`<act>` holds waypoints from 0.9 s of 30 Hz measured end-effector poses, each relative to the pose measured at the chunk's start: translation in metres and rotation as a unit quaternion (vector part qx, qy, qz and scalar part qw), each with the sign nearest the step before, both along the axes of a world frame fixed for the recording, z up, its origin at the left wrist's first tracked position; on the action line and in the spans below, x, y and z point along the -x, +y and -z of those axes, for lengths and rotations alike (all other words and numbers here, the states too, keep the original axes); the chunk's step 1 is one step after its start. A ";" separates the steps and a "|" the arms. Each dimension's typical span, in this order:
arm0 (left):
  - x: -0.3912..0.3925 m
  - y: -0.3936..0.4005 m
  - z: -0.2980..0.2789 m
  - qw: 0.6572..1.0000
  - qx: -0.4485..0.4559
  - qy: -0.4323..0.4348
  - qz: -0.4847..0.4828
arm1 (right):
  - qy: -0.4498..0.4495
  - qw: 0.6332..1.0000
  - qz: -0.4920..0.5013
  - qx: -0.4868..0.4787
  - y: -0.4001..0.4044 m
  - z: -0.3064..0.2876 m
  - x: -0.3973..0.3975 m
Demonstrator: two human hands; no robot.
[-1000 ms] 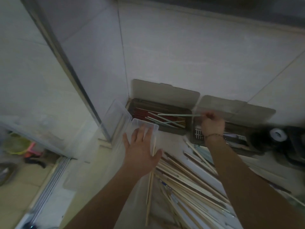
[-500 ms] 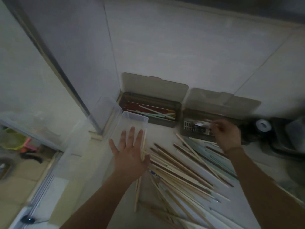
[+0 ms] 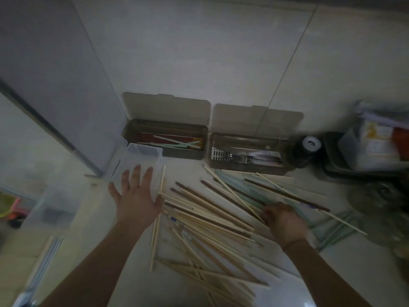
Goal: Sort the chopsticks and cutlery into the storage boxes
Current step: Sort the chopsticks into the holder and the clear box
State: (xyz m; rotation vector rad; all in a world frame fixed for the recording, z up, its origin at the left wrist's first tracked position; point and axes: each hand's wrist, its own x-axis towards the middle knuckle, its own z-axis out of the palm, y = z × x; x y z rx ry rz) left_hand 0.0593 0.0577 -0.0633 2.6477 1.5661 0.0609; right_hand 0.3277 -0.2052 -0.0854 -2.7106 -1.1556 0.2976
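A pile of wooden, brown and pale green chopsticks [image 3: 210, 218] lies spread over the white counter. Against the wall stand two grey storage boxes with raised lids. The left box [image 3: 166, 153] holds red, green and yellow chopsticks. The right box [image 3: 247, 171] holds metal cutlery in a perforated tray. My left hand [image 3: 137, 198] lies flat with spread fingers on a clear plastic box [image 3: 143, 149], beside the pile's left edge. My right hand [image 3: 285, 222] rests on the right part of the pile, its fingers curled round a pale chopstick.
A dark round container with a white cap [image 3: 311, 144] stands right of the cutlery box. Farther right is a bin of packets [image 3: 376, 147]. The tiled wall closes the back. The counter edge drops off at the left.
My right hand has left the cutlery box and come down onto the chopstick pile. My left hand stays flat on the clear box.
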 end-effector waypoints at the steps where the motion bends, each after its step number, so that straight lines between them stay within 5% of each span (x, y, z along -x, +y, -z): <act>1: 0.000 0.000 0.000 1.000 0.000 -0.001 -0.001 | 0.011 1.000 0.010 0.005 0.001 0.000 -0.002; 11: 0.000 0.001 0.002 1.000 -0.003 0.000 -0.007 | 0.017 0.995 0.096 -0.022 -0.003 -0.011 0.003; 20: -0.006 -0.006 0.001 1.000 -0.014 -0.001 0.014 | -0.177 0.983 -0.047 0.010 -0.007 -0.008 0.003; 27: -0.003 -0.003 0.002 1.000 -0.007 -0.017 0.008 | -0.204 0.979 -0.018 0.013 -0.007 0.004 0.008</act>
